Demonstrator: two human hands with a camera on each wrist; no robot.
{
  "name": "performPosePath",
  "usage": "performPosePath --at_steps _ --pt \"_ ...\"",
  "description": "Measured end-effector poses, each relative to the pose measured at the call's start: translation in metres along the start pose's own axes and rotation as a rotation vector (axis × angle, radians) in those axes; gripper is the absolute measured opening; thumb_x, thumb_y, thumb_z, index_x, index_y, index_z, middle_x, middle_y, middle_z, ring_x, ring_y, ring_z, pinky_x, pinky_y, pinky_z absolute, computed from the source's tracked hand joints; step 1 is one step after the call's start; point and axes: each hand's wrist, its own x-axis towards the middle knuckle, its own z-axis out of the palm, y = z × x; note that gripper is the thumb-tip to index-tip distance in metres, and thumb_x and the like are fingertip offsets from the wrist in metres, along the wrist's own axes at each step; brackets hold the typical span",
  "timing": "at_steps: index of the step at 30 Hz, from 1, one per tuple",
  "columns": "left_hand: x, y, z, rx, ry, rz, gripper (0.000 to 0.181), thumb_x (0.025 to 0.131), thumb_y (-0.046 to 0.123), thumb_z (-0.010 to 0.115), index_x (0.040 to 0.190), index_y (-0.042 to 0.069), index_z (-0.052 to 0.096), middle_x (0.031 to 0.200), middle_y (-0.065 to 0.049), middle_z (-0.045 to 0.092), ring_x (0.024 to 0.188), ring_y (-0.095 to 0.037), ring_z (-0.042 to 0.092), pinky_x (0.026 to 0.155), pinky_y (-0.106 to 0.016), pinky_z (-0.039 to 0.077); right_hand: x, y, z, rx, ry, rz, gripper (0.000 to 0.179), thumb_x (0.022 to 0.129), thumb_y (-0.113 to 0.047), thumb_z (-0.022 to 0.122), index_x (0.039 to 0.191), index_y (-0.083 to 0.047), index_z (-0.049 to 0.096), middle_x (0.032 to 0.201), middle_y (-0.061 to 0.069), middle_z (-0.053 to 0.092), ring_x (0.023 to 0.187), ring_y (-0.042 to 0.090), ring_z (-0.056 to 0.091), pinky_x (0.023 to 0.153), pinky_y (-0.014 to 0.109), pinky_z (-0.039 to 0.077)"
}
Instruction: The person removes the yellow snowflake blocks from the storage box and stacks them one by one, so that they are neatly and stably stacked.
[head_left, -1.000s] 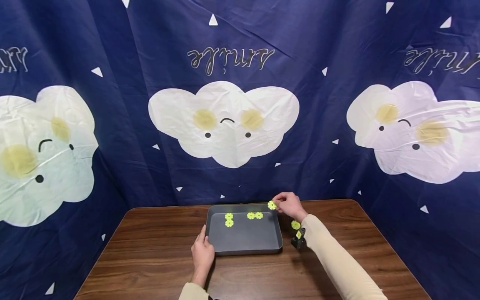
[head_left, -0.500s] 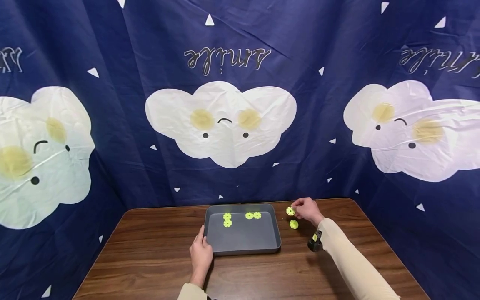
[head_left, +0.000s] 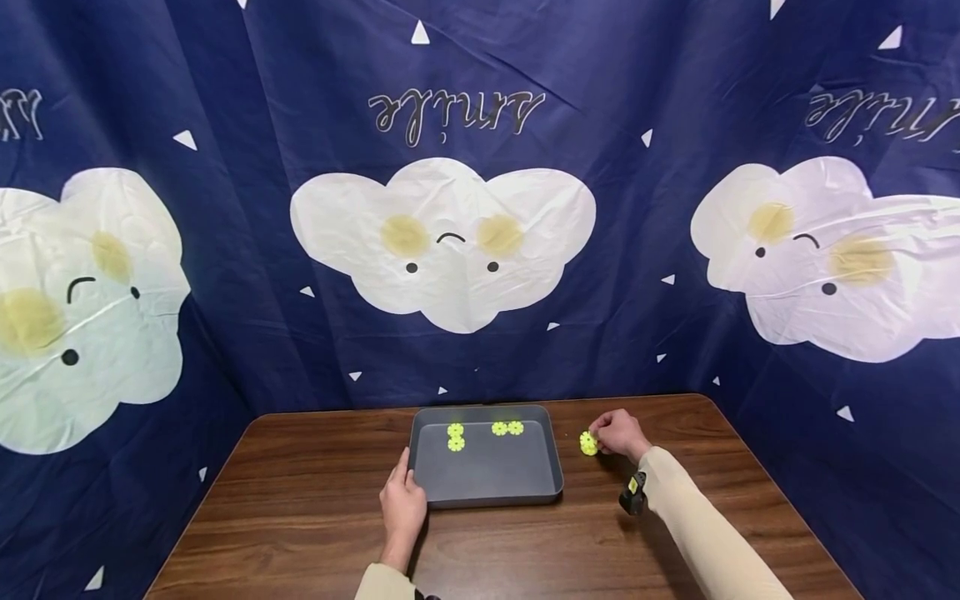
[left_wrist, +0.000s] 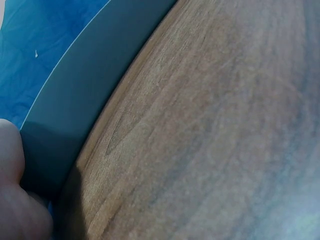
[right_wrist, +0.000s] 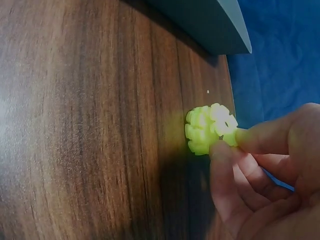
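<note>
My right hand (head_left: 622, 435) pinches a yellow-green flower-shaped plastic disc (right_wrist: 224, 120) between thumb and fingertips, just right of the tray. Right against it sits a second disc (right_wrist: 197, 132) of the same kind; whether the two are joined I cannot tell. On the tray's left side, my left hand (head_left: 402, 502) rests with fingers fairly straight along the wall. That grey rectangular tray (head_left: 487, 479) carries two yellow-green pairs: a pair one behind the other (head_left: 456, 437) at the left and a side-by-side pair (head_left: 507, 428) near the back.
A brown wood-grain table (head_left: 300, 500) bears everything. Dark blue curtains (head_left: 637, 333) with white clouds hang close behind and at both sides. The tray's wall (right_wrist: 210, 25) stands near my right hand.
From above the tray's back right corner, my right hand has moved right, then down toward me, bringing its disc against the one on the table. My left hand stays at the tray.
</note>
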Motion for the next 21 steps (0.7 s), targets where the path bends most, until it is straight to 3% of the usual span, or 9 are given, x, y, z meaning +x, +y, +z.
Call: performPosePath --at_steps 9,21 --pt "0.0008 0.0008 -0.0003 -0.003 0.000 0.002 0.046 0.097 -0.008 0.048 0.143 -0.004 0.054 0.135 -0.031 0.060 0.126 -0.048 0.058 0.106 -0.059 0.046 -0.0021 -0.0007 -0.0028 -0.173 0.001 -0.014 0.010 0.083 -0.006 0.068 0.087 -0.004 0.076 0.081 0.004 0.071 0.075 0.016 0.058 0.063 0.024 0.044" --pt "0.0007 0.0012 -0.0009 -0.010 -0.005 -0.004 0.046 0.098 -0.008 0.047 0.143 -0.004 0.054 0.137 -0.031 0.059 0.127 -0.047 0.057 0.107 -0.059 0.046 -0.0002 0.0057 -0.0003 -0.159 -0.010 0.011 0.011 0.085 -0.006 0.066 0.089 -0.003 0.076 0.088 0.006 0.072 0.080 0.020 0.059 0.067 0.026 0.047"
